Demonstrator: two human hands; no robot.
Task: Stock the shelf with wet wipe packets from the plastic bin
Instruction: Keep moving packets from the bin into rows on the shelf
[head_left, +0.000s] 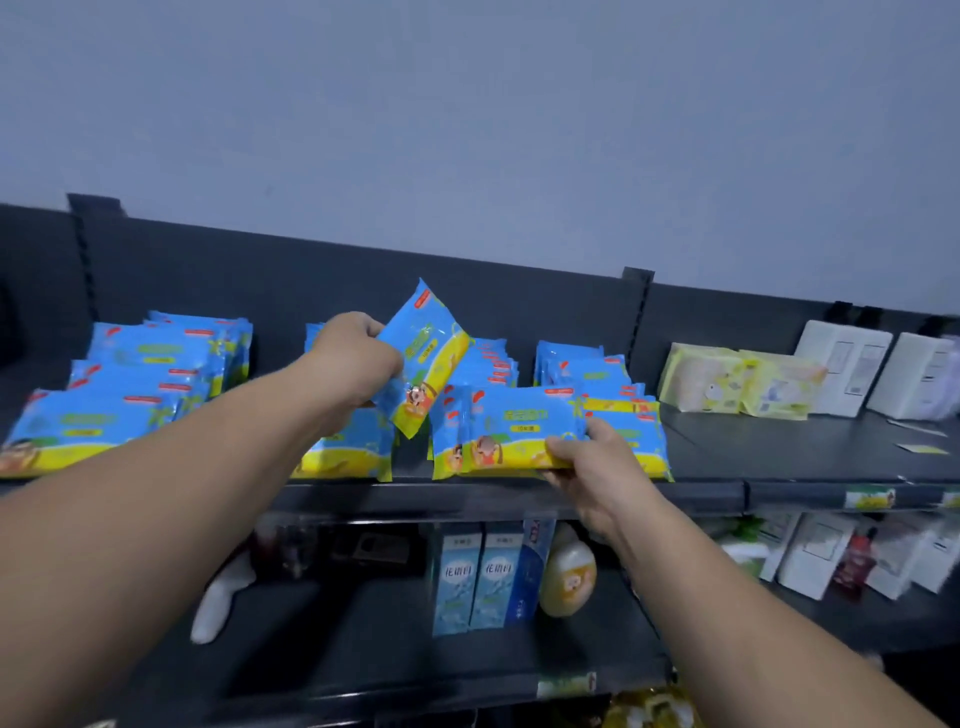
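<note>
Blue-and-yellow wet wipe packets stand in rows on the dark top shelf (519, 491). My left hand (356, 358) grips one packet (423, 358), tilted and raised above the middle rows. My right hand (589, 467) holds the lower right corner of a front packet (511, 431) that stands at the shelf's front edge. More packets are stacked at the left (156, 364) and behind at the right (587, 371). The plastic bin is not in view.
Pale yellow-green wipe packs (737, 384) and white boxes (872, 371) sit on the same shelf to the right, with bare shelf in front of them. The shelf below holds blue boxes (480, 577), a yellow bottle (566, 577) and more white boxes (810, 556).
</note>
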